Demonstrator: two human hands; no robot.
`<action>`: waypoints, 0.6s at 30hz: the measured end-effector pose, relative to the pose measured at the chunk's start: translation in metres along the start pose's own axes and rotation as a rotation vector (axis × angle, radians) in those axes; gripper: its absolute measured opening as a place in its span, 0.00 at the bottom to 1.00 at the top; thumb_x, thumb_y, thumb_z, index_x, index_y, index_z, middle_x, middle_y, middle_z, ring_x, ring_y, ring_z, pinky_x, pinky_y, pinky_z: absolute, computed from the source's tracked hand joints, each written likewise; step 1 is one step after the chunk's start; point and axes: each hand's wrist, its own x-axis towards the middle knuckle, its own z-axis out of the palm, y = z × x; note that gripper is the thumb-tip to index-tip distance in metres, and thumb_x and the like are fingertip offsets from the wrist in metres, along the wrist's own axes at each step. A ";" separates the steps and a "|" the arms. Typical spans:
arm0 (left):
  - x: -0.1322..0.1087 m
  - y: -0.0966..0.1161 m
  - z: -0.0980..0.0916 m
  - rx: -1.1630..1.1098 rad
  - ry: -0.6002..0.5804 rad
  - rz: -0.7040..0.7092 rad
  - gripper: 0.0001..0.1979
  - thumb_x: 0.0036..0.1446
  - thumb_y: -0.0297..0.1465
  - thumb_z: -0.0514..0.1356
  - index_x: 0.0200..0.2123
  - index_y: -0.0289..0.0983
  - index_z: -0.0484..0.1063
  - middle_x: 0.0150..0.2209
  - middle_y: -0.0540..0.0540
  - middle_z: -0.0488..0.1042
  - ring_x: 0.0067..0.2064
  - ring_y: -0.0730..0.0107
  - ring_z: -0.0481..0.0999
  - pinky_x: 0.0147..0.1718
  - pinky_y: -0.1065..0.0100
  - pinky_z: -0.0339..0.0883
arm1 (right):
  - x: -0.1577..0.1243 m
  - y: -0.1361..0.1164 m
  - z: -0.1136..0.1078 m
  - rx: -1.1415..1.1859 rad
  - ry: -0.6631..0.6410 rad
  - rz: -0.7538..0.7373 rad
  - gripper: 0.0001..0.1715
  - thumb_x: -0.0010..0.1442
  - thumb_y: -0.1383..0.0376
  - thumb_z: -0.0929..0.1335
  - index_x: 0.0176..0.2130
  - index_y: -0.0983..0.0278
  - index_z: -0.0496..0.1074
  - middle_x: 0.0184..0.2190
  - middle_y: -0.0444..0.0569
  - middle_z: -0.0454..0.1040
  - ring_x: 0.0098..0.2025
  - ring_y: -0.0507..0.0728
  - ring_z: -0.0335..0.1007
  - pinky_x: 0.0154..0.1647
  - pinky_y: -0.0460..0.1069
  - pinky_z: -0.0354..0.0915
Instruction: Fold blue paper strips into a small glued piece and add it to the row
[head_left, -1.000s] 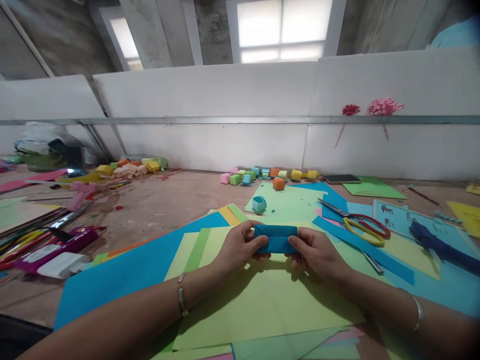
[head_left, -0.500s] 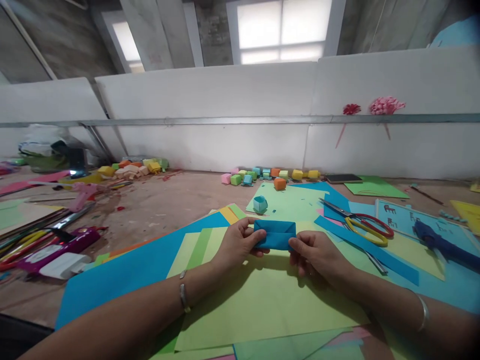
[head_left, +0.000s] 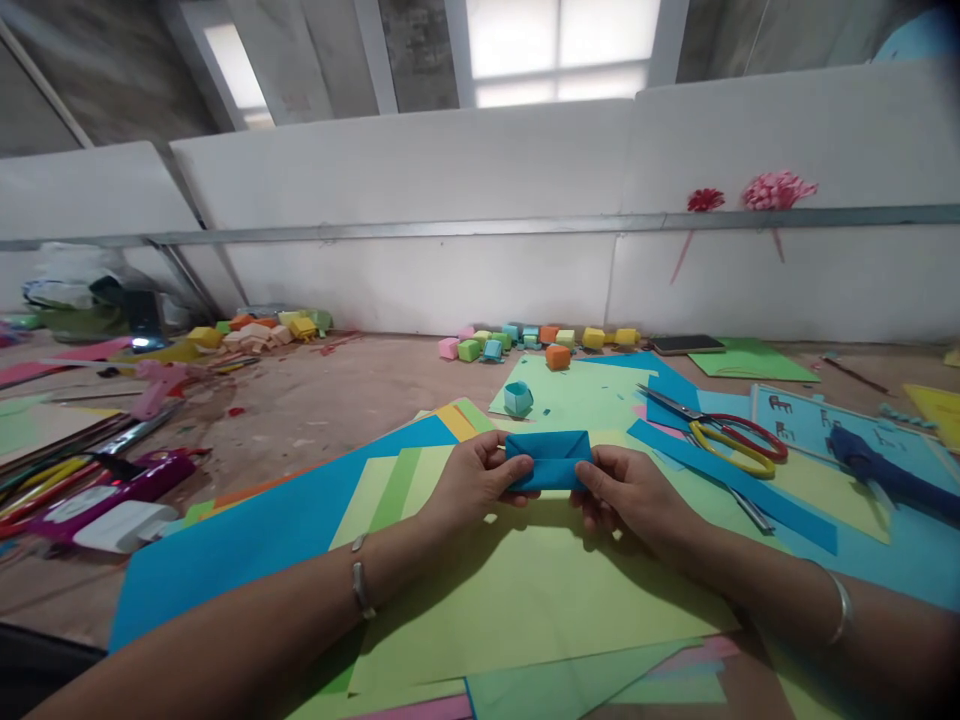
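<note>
A folded blue paper [head_left: 551,472], a small rectangle with diagonal creases along its upper half, is held between both hands above the light green sheets. My left hand [head_left: 480,472] pinches its left end, thumb on the front and fingers behind. At the right end my right hand [head_left: 626,485] grips it the same way, thumb in front. Beneath the hands lies a large pale green sheet [head_left: 540,590]. Just beyond the folded paper stands a small open light-blue paper box [head_left: 517,399].
Scissors [head_left: 720,435] with red and yellow handles lie right of my hands, beside a blue strip [head_left: 750,490] and a dark blue glue gun [head_left: 885,475]. Small paper cubes [head_left: 559,357] line the back. A pink glue gun [head_left: 157,385] and purple device [head_left: 124,490] are left.
The right thumb and fingers have shifted slightly inward on the folded blue paper, and its upper flap looks a little more open. The camera view has tilted slightly down.
</note>
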 end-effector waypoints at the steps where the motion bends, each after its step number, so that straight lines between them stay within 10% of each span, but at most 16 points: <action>1: -0.001 0.000 0.001 0.002 -0.010 0.009 0.22 0.44 0.40 0.72 0.38 0.35 0.71 0.26 0.48 0.78 0.27 0.65 0.81 0.25 0.70 0.75 | 0.000 0.000 0.000 0.010 0.002 0.007 0.26 0.52 0.45 0.71 0.30 0.65 0.67 0.23 0.46 0.76 0.18 0.49 0.69 0.15 0.42 0.59; 18: -0.012 0.007 0.003 0.010 -0.118 -0.027 0.15 0.43 0.33 0.72 0.32 0.31 0.74 0.26 0.46 0.78 0.27 0.68 0.79 0.26 0.71 0.73 | -0.004 -0.009 0.002 0.053 -0.016 0.006 0.17 0.51 0.56 0.72 0.36 0.64 0.70 0.24 0.43 0.75 0.23 0.54 0.75 0.19 0.44 0.64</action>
